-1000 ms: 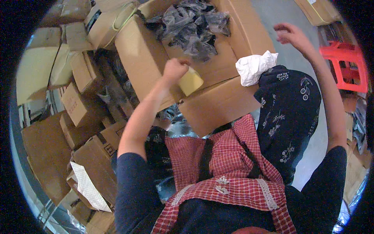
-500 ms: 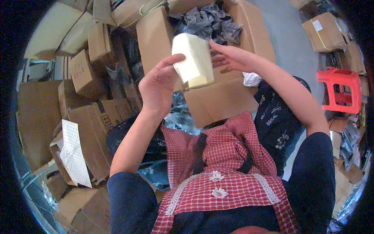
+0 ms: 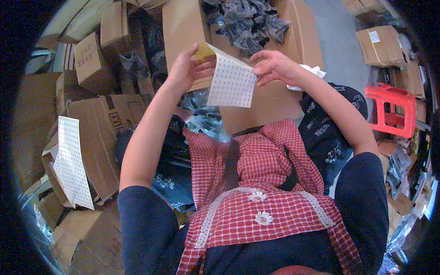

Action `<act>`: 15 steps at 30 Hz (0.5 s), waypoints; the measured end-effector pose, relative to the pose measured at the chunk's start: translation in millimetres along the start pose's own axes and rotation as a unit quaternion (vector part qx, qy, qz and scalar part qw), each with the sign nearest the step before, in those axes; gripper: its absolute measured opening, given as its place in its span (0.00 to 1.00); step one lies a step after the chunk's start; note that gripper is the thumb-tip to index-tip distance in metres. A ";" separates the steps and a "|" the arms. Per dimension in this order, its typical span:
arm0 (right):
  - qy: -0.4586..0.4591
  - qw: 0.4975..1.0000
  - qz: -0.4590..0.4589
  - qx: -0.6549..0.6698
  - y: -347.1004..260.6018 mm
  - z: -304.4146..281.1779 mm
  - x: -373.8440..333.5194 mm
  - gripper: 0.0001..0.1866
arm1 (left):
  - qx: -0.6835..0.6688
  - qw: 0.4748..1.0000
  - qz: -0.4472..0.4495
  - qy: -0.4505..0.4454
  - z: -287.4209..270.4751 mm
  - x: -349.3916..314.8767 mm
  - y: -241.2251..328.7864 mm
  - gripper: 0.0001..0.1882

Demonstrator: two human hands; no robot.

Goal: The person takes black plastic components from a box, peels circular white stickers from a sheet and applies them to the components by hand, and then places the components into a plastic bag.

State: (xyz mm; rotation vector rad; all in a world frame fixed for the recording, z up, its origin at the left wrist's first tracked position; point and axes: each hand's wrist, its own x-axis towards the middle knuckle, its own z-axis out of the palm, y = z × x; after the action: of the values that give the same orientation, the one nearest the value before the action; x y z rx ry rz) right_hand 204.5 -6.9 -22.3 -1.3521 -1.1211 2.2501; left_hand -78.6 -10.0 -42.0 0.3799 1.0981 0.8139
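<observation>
A white sheet of small printed stickers (image 3: pixel 233 85) hangs in front of me, bent along its top edge, where a yellowish layer shows. My left hand (image 3: pixel 187 68) grips it at the upper left, its fingers partly behind the yellowish part. At the right edge, my right hand (image 3: pixel 276 69) pinches the sheet between thumb and fingers. Below and behind the sheet is an open cardboard box (image 3: pixel 302 39), its near flap folded down toward my lap. Crumpled dark plastic bags (image 3: pixel 247 25) fill the box.
Another sticker sheet (image 3: pixel 73 160) lies on cardboard boxes (image 3: pixel 103 114) stacked at my left. Clear plastic (image 3: pixel 204 114) lies beside the box flap, and white crumpled paper (image 3: pixel 316 72) sits near my right forearm. A red plastic stool (image 3: pixel 392 110) and a strapped carton (image 3: pixel 382 46) stand at the right.
The sheet has turned and opened out so its printed face now shows, and it hangs lower. My right hand has closed on its right edge. The view has shifted slightly.
</observation>
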 end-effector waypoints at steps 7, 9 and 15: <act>0.075 0.995 -0.037 -0.060 -0.5 -10.1 7.9 0.29 | 0.150 0.983 0.086 -0.056 16.7 -4.6 -13.5 0.35; 0.083 0.993 -0.043 -0.068 0.4 -11.2 11.1 0.29 | 0.200 0.970 0.131 -0.039 17.6 -9.0 -15.0 0.39; 0.152 0.727 -0.381 -0.550 9.8 -5.6 26.3 0.33 | 0.311 0.934 0.176 -0.021 16.9 -7.2 -29.5 0.39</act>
State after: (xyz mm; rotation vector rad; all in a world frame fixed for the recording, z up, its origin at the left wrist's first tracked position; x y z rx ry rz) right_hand 197.0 4.8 -47.3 -1.0910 -2.4255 0.6356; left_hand -53.4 -33.0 -49.1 1.1492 1.2539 0.7455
